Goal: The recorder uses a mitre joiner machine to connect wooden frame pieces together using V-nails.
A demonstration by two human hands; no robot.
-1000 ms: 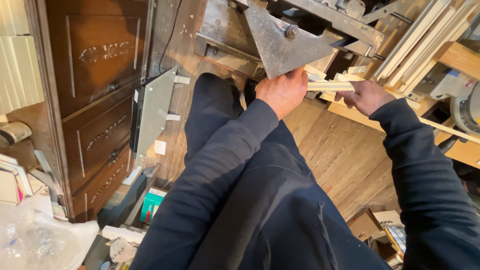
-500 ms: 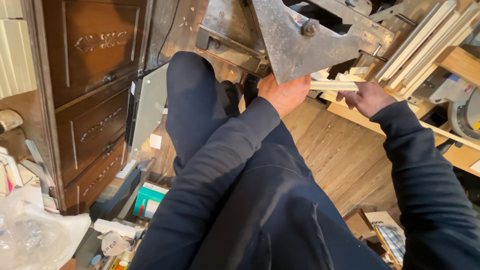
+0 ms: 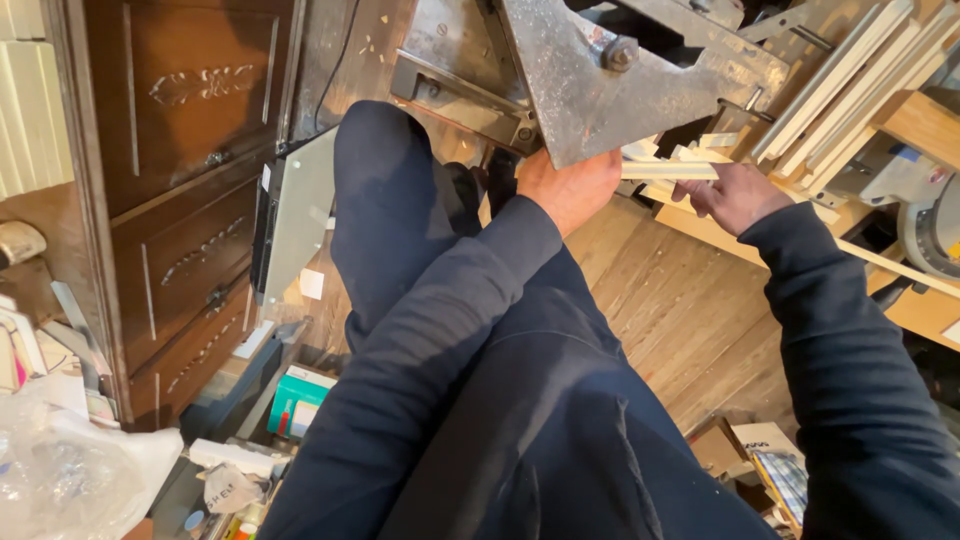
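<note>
Hands met at the steel machine plate at the far side: the left hand was closed on the near end of a pale moulding strip, while the right hand pinched it from below on the right. The strip lay level under the plate's edge. Loose offcuts sat just behind; more white mouldings leaned at far right, uncut by the look of it.

Both hands, left hand and right hand, on a pale wooden strip under a grey metal plate.
</note>
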